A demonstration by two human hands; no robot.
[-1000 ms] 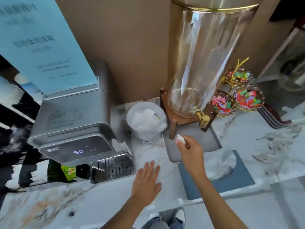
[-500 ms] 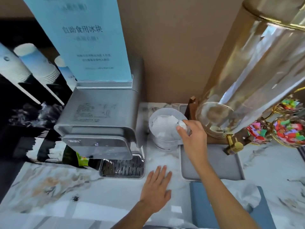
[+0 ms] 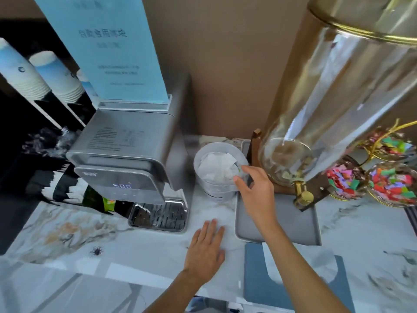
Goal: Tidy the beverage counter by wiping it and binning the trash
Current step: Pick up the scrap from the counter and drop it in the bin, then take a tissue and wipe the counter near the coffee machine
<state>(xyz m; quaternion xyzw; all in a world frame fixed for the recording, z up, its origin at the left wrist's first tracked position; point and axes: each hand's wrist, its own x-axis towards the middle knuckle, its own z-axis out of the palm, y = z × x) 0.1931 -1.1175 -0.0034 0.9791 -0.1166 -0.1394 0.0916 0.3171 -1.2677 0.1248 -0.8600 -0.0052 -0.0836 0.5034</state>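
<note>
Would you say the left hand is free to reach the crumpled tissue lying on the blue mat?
Probably not directly: the left hand lies flat on the counter, and the right forearm crosses over the tissue on the blue mat.

Glossy marble counter (image 3: 158, 249), brushed-metal dispenser (image 3: 126, 154), crumpled paper (image 3: 216, 168).

Glass dispenser (image 3: 334, 109), candy bowls (image 3: 392, 188), paper cups (image 3: 56, 75)

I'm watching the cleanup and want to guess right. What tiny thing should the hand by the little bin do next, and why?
Probably draw the right hand back from the small bin toward the crumpled tissue on the blue mat. Its fingers look open and empty at the rim, white paper already fills the bin, and that tissue looks like leftover trash.
</note>
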